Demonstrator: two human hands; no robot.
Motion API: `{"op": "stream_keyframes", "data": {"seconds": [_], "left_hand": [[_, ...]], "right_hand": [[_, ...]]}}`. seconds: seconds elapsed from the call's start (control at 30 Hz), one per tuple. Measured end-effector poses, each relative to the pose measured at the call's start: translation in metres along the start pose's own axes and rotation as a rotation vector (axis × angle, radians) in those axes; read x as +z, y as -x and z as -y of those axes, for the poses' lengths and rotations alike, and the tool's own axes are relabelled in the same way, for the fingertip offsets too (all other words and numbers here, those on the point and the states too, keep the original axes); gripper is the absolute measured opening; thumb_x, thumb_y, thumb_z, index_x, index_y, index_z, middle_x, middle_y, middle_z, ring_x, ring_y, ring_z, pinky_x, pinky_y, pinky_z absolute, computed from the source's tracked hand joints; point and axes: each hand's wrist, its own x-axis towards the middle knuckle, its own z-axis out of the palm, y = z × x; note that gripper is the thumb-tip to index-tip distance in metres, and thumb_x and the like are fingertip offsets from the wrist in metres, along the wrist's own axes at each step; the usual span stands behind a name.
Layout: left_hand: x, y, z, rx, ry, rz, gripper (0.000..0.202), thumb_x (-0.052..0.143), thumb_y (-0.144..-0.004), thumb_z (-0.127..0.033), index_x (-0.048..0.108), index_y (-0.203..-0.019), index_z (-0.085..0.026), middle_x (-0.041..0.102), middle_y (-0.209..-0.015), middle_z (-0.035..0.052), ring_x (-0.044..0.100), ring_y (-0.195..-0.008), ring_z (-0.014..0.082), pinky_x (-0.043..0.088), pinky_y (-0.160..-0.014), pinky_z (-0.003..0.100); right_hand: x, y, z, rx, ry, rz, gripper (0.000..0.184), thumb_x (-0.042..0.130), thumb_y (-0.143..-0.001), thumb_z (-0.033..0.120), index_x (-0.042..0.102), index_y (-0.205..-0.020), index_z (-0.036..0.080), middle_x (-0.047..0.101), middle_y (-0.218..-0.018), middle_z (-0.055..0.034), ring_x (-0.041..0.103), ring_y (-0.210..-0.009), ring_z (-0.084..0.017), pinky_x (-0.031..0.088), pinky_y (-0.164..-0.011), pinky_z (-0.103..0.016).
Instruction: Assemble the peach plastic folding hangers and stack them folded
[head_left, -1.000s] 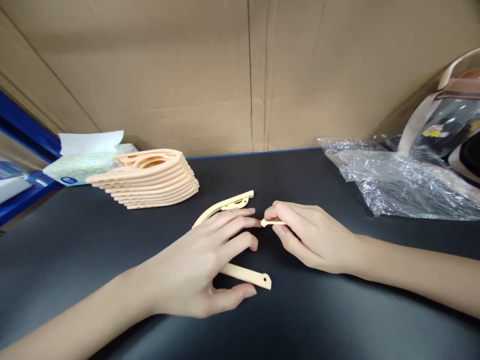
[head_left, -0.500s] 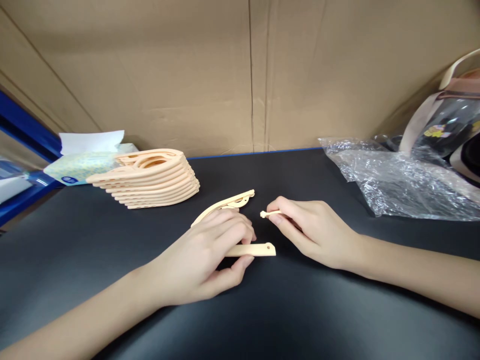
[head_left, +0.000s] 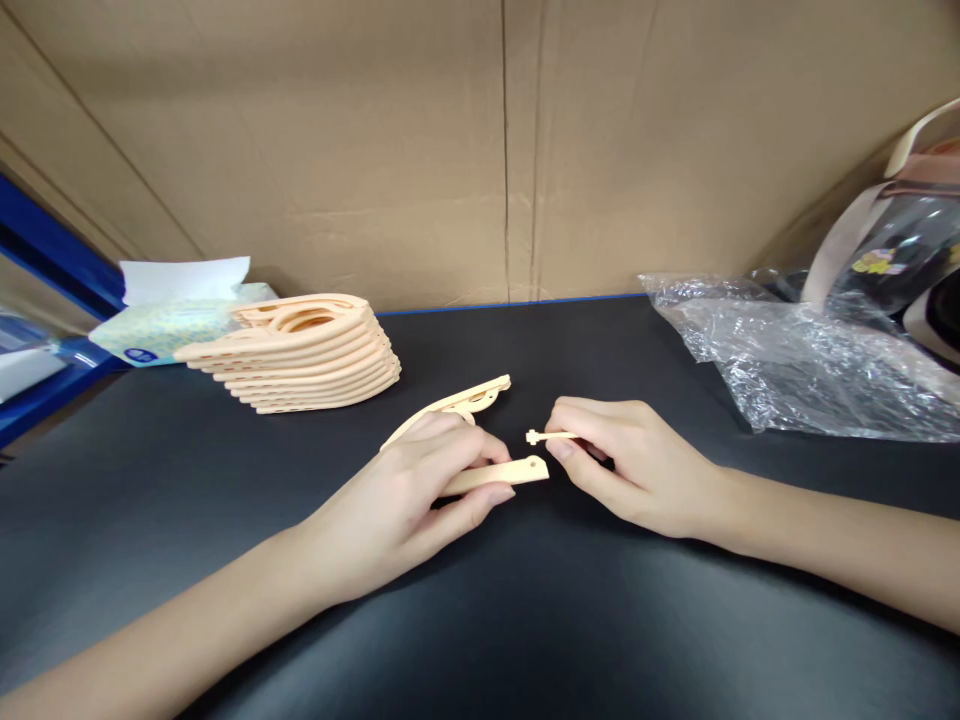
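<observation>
My left hand grips a flat cream plastic bar between thumb and fingers. The bar's rounded end, with a small hole, points right. Behind that hand, a curved cream plastic piece with loops on its underside lies partly hidden by the fingers; it looks like part of a folding hanger. My right hand pinches a thin cream plastic rod. Its knobbed, cross-shaped tip sticks out to the left, apart from the bar and just above its holed end. The rest of the rod is hidden in my fingers.
A stack of folded cream hangers stands at left, beside a tissue pack. Crumpled clear plastic and a transparent bag lie at right. A cardboard wall closes off the back of the black table.
My left hand has raised the bar's holed end up and toward the rod. My right hand has shifted slightly right, and the rod's cross-shaped tip shows more clearly.
</observation>
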Motion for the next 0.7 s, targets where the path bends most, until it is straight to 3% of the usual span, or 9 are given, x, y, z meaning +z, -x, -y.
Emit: {"op": "stream_keyframes", "data": {"seconds": [0.27, 0.53, 0.7], "left_hand": [[0.0022, 0.001, 0.0008, -0.014, -0.029, -0.055, 0.009, 0.047, -0.098, -0.028, 0.052, -0.094, -0.022, 0.057, -0.085, -0.0017, 0.055, -0.079, 0.0145, 0.044, -0.083, 0.028], [0.0026, 0.0015, 0.001, 0.0, 0.004, -0.005, 0.014, 0.044, -0.1, -0.03, 0.055, -0.105, -0.023, 0.058, -0.087, -0.0003, 0.053, -0.085, 0.0168, 0.042, -0.083, 0.028], [0.003, 0.0013, 0.0008, 0.021, 0.011, 0.02, 0.014, 0.043, -0.101, -0.028, 0.055, -0.097, -0.022, 0.055, -0.084, -0.0011, 0.049, -0.083, 0.0158, 0.039, -0.084, 0.027]], "right_hand": [[-0.0003, 0.001, -0.0006, -0.007, -0.056, 0.039, 0.024, 0.039, -0.098, 0.021, 0.044, -0.075, 0.019, 0.044, -0.068, 0.0034, 0.039, -0.053, -0.008, 0.031, -0.052, -0.023], [-0.0002, 0.0013, -0.0017, -0.005, -0.066, 0.087, 0.025, 0.039, -0.099, 0.023, 0.041, -0.075, 0.021, 0.044, -0.067, 0.0045, 0.037, -0.052, -0.008, 0.029, -0.052, -0.023], [-0.0009, 0.0019, -0.0006, -0.021, -0.043, 0.058, 0.025, 0.042, -0.095, 0.019, 0.04, -0.07, 0.02, 0.041, -0.061, 0.0057, 0.035, -0.049, -0.007, 0.027, -0.05, -0.023]]}}
